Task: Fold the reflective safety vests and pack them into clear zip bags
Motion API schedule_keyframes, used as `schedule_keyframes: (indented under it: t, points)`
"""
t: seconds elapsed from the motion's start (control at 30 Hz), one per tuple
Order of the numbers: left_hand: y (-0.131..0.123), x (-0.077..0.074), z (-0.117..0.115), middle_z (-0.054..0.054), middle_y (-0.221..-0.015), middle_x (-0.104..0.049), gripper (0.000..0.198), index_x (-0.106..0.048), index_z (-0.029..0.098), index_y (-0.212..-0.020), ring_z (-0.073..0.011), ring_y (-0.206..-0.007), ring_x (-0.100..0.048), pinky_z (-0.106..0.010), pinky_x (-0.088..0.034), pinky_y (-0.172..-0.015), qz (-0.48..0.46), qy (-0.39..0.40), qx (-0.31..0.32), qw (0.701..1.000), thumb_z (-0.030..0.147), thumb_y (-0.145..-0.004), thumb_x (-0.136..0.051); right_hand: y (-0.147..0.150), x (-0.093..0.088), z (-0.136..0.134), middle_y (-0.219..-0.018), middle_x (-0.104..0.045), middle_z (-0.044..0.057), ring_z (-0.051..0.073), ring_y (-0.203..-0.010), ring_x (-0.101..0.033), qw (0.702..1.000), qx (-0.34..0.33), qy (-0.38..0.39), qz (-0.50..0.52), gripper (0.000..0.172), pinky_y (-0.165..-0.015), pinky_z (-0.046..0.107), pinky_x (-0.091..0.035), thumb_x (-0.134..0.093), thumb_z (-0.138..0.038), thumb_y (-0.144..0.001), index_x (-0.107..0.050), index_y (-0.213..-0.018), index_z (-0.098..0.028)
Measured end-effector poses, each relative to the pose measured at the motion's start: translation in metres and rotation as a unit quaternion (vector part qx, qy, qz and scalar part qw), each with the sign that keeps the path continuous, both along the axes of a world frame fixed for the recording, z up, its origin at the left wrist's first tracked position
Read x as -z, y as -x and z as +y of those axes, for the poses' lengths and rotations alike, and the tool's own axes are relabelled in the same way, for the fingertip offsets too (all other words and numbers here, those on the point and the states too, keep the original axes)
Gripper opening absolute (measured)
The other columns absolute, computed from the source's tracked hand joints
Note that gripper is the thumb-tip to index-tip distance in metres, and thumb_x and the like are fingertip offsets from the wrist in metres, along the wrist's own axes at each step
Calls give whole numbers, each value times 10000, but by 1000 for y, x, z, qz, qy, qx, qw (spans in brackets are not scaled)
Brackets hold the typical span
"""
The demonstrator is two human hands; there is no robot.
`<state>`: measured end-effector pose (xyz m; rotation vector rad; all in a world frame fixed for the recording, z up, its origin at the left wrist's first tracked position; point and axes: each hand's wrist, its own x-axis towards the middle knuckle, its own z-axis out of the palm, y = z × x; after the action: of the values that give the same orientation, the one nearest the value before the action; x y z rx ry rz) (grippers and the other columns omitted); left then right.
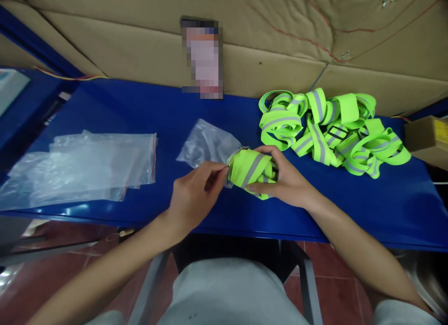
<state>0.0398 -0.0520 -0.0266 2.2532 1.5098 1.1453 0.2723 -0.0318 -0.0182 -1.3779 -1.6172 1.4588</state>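
Observation:
My right hand is closed around a folded neon-green reflective band with a grey stripe, held just above the blue table. My left hand pinches the open edge of a clear plastic bag right against the band's left end. The bag's mouth touches the band; whether the band is partly inside I cannot tell.
A heap of several more neon-green reflective bands lies at the right back of the table. A stack of clear plastic bags lies at the left. A phone leans on the cardboard wall behind. A cardboard box sits at the far right.

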Motion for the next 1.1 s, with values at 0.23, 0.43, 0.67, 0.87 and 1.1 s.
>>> schedule_keyframes:
  t: [0.23, 0.43, 0.67, 0.87, 1.1]
  points:
    - [-18, -9, -13, 18, -803, -758, 72, -666, 224, -1019, -101, -620, -697, -213, -532, -586, 13, -37, 54, 998, 189, -956, -656, 1, 3, 0, -1003, -640, -1, 198, -862, -641, 998, 12, 58, 33, 805, -709, 323, -543, -933, -383, -616, -447, -1248, -268]
    - [2, -2, -9, 21, -742, -730, 52, -675, 228, -997, -122, -606, -682, -244, -526, -614, 47, -18, -24, 998, 208, -956, -650, -22, -16, 9, -1071, -659, 15, 227, -915, -662, 1000, -2, 6, 0, 741, -774, 349, -561, -905, -319, -653, -487, -1264, -273]
    - [12, -1, 3, 9, -773, -720, 89, -708, 221, -965, -126, -668, -666, -234, -487, -621, -17, 143, 56, 988, 281, -965, -642, -23, -28, -4, -1374, -606, 60, 260, -1213, -630, 949, -281, -141, 17, 691, -981, 357, -520, -862, -316, -751, -491, -1333, -287]
    - [14, -4, 3, -2, -827, -731, 135, -718, 225, -963, -125, -707, -665, -241, -512, -686, -50, 90, -7, 995, 320, -975, -622, 0, -6, -7, -1325, -627, 64, 212, -1099, -661, 941, -300, -150, -50, 634, -938, 323, -510, -786, -215, -790, -469, -1337, -264]
    - [10, 13, 15, 34, -658, -646, 133, -609, 202, -834, -106, -595, -626, -224, -463, -616, 8, -9, -138, 990, 281, -941, -617, 3, -7, -17, -1463, -587, 53, 239, -1301, -605, 937, -318, -136, -42, 628, -1057, 368, -471, -731, -129, -804, -495, -1358, -304]
